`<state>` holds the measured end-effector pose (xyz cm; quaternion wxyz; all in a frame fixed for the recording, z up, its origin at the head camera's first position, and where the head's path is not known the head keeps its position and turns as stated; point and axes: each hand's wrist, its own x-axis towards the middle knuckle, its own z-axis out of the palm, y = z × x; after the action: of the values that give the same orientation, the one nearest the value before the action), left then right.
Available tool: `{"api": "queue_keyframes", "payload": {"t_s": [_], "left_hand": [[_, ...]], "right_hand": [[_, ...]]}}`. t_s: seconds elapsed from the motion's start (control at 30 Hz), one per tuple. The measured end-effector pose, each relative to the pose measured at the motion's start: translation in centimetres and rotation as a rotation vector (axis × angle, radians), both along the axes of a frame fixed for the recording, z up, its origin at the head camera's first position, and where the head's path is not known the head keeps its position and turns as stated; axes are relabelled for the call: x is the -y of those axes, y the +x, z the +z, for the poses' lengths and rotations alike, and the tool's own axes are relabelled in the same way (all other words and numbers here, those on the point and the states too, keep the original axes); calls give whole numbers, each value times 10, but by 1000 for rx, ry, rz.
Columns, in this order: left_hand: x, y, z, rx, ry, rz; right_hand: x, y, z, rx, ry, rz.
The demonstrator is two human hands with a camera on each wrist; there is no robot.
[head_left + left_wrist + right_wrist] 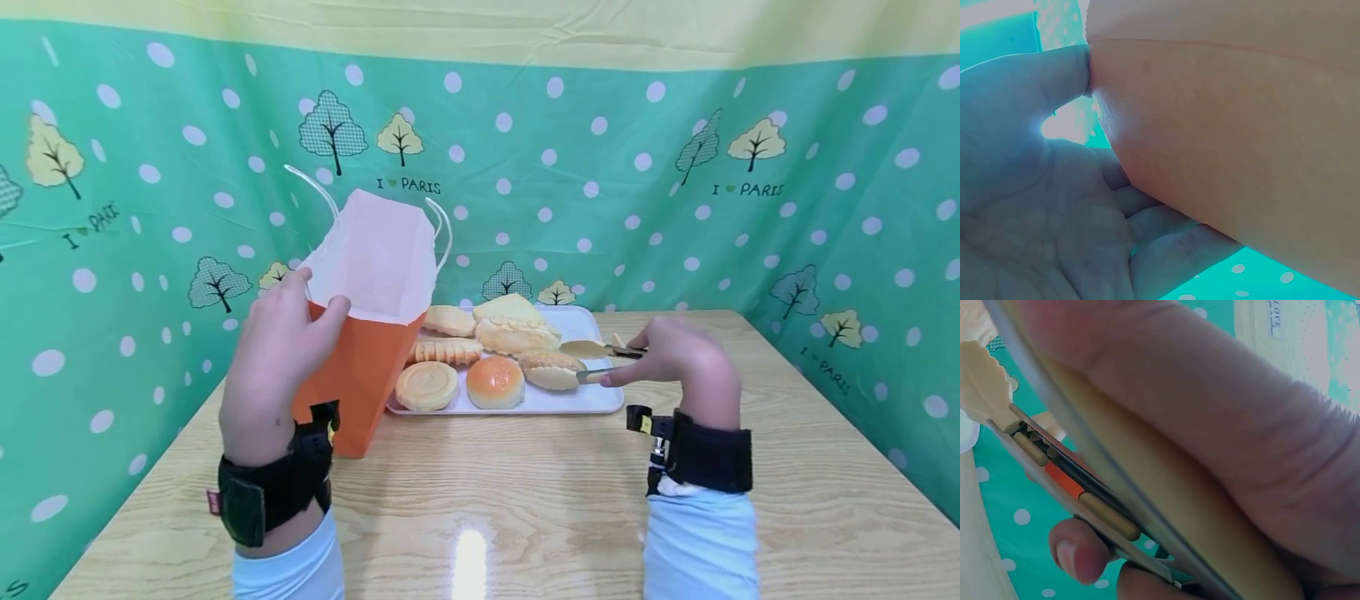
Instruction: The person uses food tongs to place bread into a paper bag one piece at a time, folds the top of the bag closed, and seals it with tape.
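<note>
My left hand [279, 354] grips the near left rim of an orange paper bag [352, 367]. The bag stands tilted at the tray's left end, with a white inside and white cord handles. In the left wrist view, the thumb presses one face of the bag, and the other fingers pass behind it. With my right hand [675, 350] I hold tongs [588, 350] with cream, scalloped tips. Those tips lie either side of a long, crumb-topped bread roll [553, 373] at the tray's right. The right wrist view shows the tongs' arms [1072, 472] spread apart between thumb and fingers.
A white tray [581, 403] also bears a round glazed bun [495, 382], a flat round pastry [426, 385], a ridged roll [448, 351], a sandwich-like wedge [513, 325] and a pale bread [448, 320]. Green patterned cloth [525, 192] surrounds the wooden table [555, 500].
</note>
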<state>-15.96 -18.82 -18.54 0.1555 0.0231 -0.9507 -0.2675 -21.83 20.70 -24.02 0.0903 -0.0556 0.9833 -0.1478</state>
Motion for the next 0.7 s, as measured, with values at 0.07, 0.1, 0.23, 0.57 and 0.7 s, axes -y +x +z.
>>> {"api": "queue_keyframes", "payload": {"t_s": [0.07,0.1,0.23,0.57,0.7], "left_hand": [[0,0,0,2,-1,-1],[0,0,0,3,0,-1],[0,0,0,10,3,-2],[-1,1,1,12,6,-14],[-1,2,0,14,6,-11]], "right_hand": [[0,-1,-1,5,-5,5],[-1,-1,-1,13,-9,2],[-2,-4,-3,36,-8,-10],[-5,-10,-8,85,-7,-11],[-5,-12,-10,89,-12,-8]]}}
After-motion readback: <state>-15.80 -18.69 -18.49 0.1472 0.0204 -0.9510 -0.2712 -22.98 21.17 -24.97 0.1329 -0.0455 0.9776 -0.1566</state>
